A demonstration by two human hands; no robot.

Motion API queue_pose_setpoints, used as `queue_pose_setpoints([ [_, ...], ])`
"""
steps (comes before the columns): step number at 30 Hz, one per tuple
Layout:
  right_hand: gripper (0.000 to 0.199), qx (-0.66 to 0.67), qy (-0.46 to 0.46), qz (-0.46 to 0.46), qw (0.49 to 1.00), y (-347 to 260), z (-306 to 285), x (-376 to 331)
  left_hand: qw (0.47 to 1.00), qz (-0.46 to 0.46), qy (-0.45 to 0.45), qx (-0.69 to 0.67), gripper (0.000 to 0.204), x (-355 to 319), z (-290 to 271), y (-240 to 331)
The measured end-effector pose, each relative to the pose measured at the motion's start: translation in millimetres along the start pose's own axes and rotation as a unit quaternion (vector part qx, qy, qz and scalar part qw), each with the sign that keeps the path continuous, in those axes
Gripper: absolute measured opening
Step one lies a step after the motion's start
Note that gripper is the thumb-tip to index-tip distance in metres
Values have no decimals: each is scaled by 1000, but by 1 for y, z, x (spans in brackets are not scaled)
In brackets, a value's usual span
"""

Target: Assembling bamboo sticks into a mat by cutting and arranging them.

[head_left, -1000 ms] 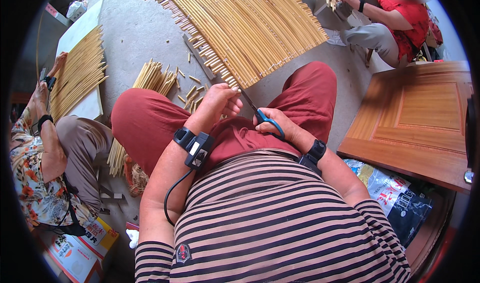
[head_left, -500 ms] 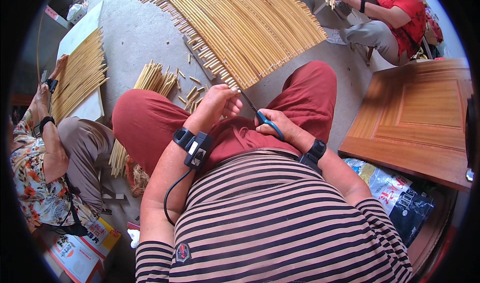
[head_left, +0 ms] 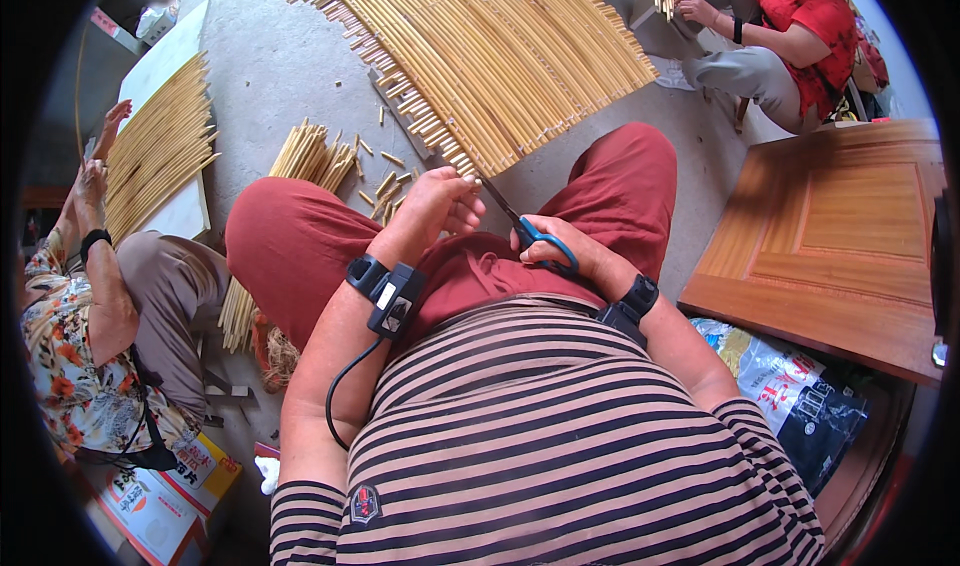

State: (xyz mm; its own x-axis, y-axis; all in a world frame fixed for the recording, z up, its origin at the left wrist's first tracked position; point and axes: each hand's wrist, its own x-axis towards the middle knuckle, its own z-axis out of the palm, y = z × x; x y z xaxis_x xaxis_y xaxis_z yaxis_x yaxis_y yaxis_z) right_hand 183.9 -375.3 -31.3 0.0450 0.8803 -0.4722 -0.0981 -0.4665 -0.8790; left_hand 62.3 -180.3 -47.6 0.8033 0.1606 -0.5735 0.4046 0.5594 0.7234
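Observation:
A large mat of yellow reed-like sticks (head_left: 480, 56) stretches away in front of me, its near corner between my knees. At that corner my left hand (head_left: 438, 206) has its thumb and forefinger pinched together; what they hold is too small to make out, and the other fingers are curled. My right hand (head_left: 566, 246) is closed around the blue-handled scissors (head_left: 551, 238). Their dark blades point up and left, with the tips beside my left fingertips at the mat's corner.
Short cut stick pieces (head_left: 385, 191) lie left of the mat, beside a stick bundle (head_left: 305, 156). A co-worker in a floral top (head_left: 75, 336) sits left by another stick mat (head_left: 160, 146); another in red (head_left: 795, 51) sits far right. A wooden door panel (head_left: 830, 246) stands right.
My right hand and the scissors' handles have shifted slightly right and up. My left hand stays almost still. The left co-worker's hand has lifted; the right co-worker's hands have moved.

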Motion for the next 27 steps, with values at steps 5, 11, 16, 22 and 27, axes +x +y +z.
queue_pose_setpoints([
  [5, 20, -39, 14, -2, 999, -1, -2, -1, 997, 29, 47, -47, 16, -3, 1, 6],
  [11, 20, -40, 17, 8, 999, 0, -2, 2, 997, 37, 59, -18, 14, 10, -9, 2],
  [16, 20, -62, 20, -2, 998, -1, -2, 1, 995, 50, 75, -37, 10, 12, -8, 2],
  [22, 19, -65, 21, -24, 997, 0, -1, 1, 994, 48, 86, -55, 15, 14, -10, 1],
  [27, 19, -52, 23, 5, 998, 0, 0, 7, 986, 90, 120, -76, 23, 11, 0, 3],
])
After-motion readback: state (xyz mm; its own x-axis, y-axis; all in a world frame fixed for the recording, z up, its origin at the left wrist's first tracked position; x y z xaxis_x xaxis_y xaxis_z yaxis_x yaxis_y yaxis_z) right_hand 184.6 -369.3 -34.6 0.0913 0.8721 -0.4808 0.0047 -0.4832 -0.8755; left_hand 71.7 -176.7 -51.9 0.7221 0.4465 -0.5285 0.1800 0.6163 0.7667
